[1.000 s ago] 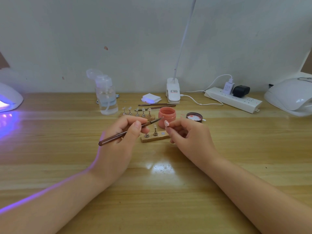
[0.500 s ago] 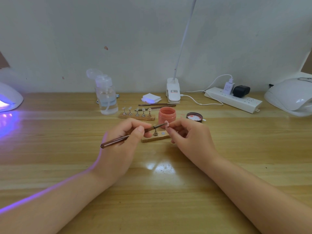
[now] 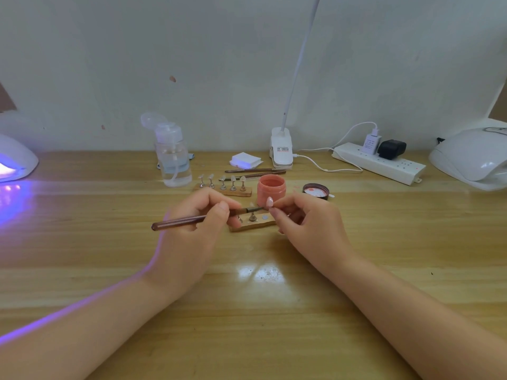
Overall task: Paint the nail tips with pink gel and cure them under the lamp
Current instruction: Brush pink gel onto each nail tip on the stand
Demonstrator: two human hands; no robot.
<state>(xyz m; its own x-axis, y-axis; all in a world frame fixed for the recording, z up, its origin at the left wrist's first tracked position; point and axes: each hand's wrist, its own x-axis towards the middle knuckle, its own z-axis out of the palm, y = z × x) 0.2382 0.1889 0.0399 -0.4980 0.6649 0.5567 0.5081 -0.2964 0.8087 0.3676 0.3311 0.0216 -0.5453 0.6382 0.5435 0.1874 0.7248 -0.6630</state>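
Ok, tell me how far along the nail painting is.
Done: the pink gel jar is open, its lid beside it. In hand: the left hand strokes a brush on a pinkish nail tip pinched by the right hand. Left: five tips on the far stand look unpainted; curing under the lit lamp.

Two hands work over the tabletop (image 3: 356, 270): the left hand (image 3: 192, 237) holds one brush (image 3: 181, 222), the right hand (image 3: 307, 226) one nail tip (image 3: 270, 202). Beyond the hands lie two more brushes (image 3: 253, 170), one pink jar (image 3: 271, 187), one lid (image 3: 316, 190) and one bottle (image 3: 172, 157). Two wooden holders: the far one (image 3: 223, 191) carries five tips. Two curing lamps (image 3: 474, 157), one at each side.
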